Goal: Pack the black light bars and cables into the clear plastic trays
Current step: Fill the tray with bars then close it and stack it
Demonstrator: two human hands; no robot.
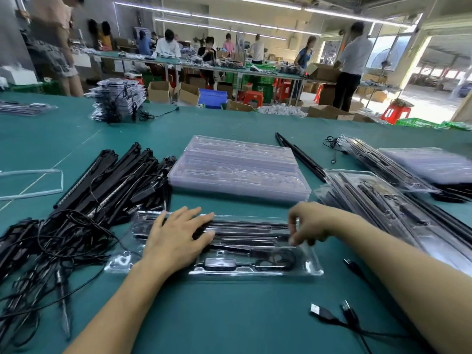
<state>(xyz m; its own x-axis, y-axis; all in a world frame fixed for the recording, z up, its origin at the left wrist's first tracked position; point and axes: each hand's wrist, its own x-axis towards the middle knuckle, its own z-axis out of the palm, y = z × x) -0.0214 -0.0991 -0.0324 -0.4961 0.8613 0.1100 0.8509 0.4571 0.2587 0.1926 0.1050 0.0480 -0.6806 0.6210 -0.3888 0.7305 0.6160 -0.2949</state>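
Note:
A clear plastic tray (313, 269) lies in front of me on the green table, with black light bars (245, 224) in its upper slots and a coiled cable (274, 261) in its lower pocket. My left hand (178, 238) lies flat with straight fingers on the tray's left half, pressing the bars. My right hand (309, 226) hovers over the tray's right end with fingers curled down, touching the bar ends; motion blur hides whether it pinches anything. A heap of loose black light bars and cables (84, 200) lies at the left.
A stack of empty clear trays (237, 169) sits just beyond the tray. Filled trays (383, 200) pile up on the right, with two loose bars (298, 154) beside them. USB cable ends (329, 315) lie near my right forearm. Another filled stack (117, 100) stands far left.

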